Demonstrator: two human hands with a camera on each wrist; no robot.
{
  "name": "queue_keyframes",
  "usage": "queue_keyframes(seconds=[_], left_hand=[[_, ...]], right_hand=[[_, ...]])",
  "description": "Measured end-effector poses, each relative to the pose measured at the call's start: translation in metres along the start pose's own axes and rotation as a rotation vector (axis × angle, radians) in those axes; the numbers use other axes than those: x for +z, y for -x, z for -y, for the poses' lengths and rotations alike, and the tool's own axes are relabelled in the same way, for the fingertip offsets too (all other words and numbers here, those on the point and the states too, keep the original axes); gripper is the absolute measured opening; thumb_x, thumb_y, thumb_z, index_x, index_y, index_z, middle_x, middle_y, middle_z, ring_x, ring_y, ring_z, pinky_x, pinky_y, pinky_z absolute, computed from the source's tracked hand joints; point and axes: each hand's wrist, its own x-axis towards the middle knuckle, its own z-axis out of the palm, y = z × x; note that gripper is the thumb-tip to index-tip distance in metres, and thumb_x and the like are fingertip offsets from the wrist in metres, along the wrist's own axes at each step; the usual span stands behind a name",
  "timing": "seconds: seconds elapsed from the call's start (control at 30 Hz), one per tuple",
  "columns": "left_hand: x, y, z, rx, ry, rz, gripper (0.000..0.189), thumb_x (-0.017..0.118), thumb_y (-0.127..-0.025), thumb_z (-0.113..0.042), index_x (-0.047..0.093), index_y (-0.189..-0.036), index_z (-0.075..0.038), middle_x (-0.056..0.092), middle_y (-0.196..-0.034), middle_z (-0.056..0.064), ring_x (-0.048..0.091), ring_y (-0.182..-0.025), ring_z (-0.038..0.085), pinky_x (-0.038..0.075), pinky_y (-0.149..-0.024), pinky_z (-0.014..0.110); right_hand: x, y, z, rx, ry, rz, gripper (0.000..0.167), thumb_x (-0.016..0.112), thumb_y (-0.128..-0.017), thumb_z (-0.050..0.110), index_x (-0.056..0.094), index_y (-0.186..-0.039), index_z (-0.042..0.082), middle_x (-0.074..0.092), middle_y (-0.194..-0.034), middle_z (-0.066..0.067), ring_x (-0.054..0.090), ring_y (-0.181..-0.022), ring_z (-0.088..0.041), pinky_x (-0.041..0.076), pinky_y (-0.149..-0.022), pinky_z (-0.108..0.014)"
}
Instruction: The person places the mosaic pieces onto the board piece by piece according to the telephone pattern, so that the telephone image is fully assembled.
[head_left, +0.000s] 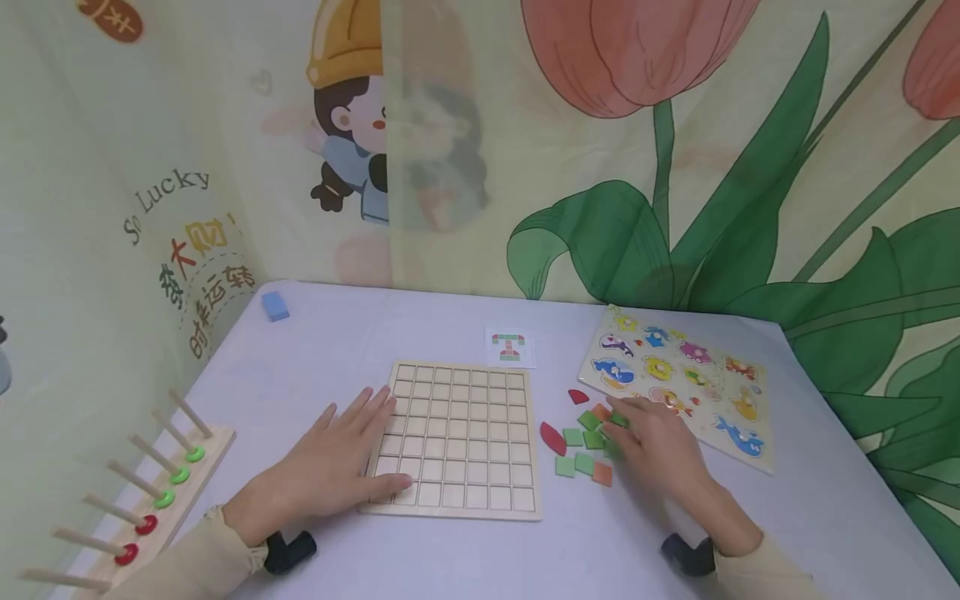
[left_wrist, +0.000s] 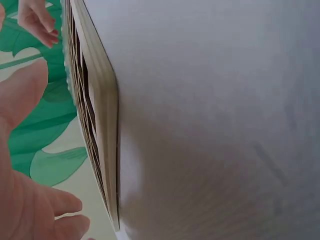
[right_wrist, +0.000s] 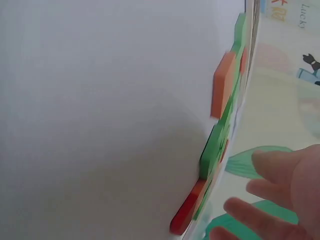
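Observation:
A wooden grid board [head_left: 457, 442] with square cells lies flat at the middle of the table. My left hand [head_left: 322, 471] is spread over its left edge, fingers straight; the left wrist view shows the thumb raised beside the board's side [left_wrist: 106, 100]. To the right of the board is a loose group of flat pieces: green squares [head_left: 585, 463], orange squares [head_left: 602, 473], a red leaf-shaped piece [head_left: 552, 438] and a small red piece [head_left: 577, 397]. Over the right part of this group hovers my right hand [head_left: 663, 442], fingers loosely bent and apart, partly hiding some pieces.
A small pattern card [head_left: 511, 347] lies behind the board. An animal knob puzzle [head_left: 705, 375] stands at the right, close to my right hand. Along the left edge is a wooden peg rack [head_left: 168, 500] with green and red rings. A blue block [head_left: 274, 306] sits at the far left corner.

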Motion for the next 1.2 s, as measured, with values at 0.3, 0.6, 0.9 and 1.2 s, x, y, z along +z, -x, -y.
queue_keyframes(seconds=[0.3,0.6,0.9,1.2], left_hand=[[0.000,0.001,-0.005,0.005,-0.017,0.117,0.120,0.053,-0.084,-0.085,0.020,-0.163,-0.002,0.017,-0.173,0.013,0.014,-0.161,0.035,0.015,-0.122,0.072],[-0.001,0.006,-0.012,-0.013,-0.009,0.173,0.120,0.056,-0.083,-0.084,0.022,-0.162,-0.001,0.017,-0.173,0.014,0.016,-0.160,0.036,0.017,-0.119,0.075],[0.001,0.006,-0.013,-0.023,-0.006,0.175,0.119,0.057,-0.083,-0.083,0.023,-0.162,-0.001,0.017,-0.173,0.013,0.016,-0.161,0.036,0.015,-0.119,0.075],[0.004,0.008,-0.011,-0.014,-0.009,0.177,0.120,0.056,-0.082,-0.084,0.024,-0.162,-0.001,0.018,-0.172,0.014,0.017,-0.160,0.036,0.015,-0.119,0.076]], right_hand=[[0.000,-0.013,-0.018,0.033,0.063,0.037,0.036,0.082,-0.087,0.016,0.076,-0.121,0.007,0.076,-0.106,-0.014,0.066,-0.097,-0.029,0.059,-0.077,-0.043],[-0.002,-0.023,-0.025,0.083,0.065,0.135,0.039,0.082,-0.087,0.017,0.075,-0.124,0.007,0.073,-0.101,-0.015,0.056,-0.080,-0.021,0.045,-0.059,-0.024],[-0.009,-0.030,-0.023,0.126,-0.004,0.234,0.040,0.080,-0.089,0.020,0.074,-0.126,0.006,0.072,-0.103,-0.012,0.057,-0.086,-0.022,0.052,-0.072,-0.034],[-0.002,-0.029,-0.023,0.153,-0.047,0.247,0.041,0.078,-0.091,0.019,0.072,-0.127,0.002,0.068,-0.099,-0.013,0.053,-0.082,-0.020,0.042,-0.056,-0.026]])
